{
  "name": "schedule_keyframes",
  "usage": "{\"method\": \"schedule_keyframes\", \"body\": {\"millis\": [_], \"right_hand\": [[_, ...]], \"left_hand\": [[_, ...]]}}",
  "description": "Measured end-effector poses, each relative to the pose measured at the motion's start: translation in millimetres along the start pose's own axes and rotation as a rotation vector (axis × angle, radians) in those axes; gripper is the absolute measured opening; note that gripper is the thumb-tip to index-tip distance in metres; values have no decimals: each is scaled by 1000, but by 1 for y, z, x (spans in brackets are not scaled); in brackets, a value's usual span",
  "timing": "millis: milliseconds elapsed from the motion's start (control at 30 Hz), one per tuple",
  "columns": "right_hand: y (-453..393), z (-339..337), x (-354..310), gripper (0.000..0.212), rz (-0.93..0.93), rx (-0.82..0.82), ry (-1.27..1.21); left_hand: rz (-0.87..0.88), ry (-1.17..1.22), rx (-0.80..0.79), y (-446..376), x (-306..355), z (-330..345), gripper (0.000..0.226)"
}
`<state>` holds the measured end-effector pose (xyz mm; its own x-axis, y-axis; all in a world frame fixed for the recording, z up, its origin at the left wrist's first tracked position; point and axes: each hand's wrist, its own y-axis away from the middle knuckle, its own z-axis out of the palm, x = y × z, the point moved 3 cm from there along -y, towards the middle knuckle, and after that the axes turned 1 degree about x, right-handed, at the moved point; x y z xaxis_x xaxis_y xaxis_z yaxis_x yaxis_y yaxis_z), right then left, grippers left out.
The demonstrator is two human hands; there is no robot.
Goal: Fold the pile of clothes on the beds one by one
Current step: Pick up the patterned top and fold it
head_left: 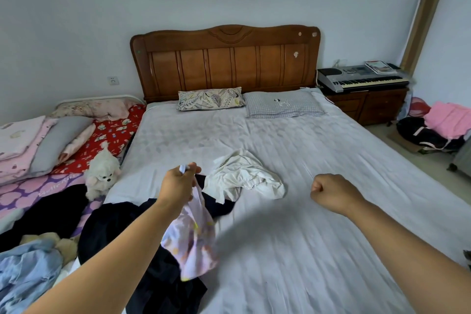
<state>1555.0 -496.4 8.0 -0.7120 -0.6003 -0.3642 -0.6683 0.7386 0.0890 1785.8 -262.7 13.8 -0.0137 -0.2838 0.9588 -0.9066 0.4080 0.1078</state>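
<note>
While my left hand (178, 183) pinches the lilac patterned garment (191, 239) above the dark clothes (163, 285), my right hand (331, 192) is a closed, empty fist. Just beyond lies a crumpled white garment (244, 177) on the bed (331, 237); a white toy dog (102, 169) sits at the left.

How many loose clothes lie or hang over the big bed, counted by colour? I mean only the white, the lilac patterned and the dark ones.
White: 1, the white garment crumpled on the sheet.
Lilac patterned: 1, the lilac garment held up by the left hand.
Dark: the dark pile, at least 1; separate pieces cannot be told.
Total: at least 3.
</note>
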Motion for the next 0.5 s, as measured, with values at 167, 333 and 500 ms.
{"method": "schedule_keyframes", "body": {"millis": [167,333,500], "right_hand": [[-2,42,-65,16,-166,-72,-79],[-2,92,-133,12,-290,-267,-298],[-13,125,-169,41,-314,-183,-252]], "left_hand": [[-55,1,-81,-2,1,3,23],[-22,46,-78,-6,16,-19,27],[-5,201,-118,0,31,-28,29]]}}
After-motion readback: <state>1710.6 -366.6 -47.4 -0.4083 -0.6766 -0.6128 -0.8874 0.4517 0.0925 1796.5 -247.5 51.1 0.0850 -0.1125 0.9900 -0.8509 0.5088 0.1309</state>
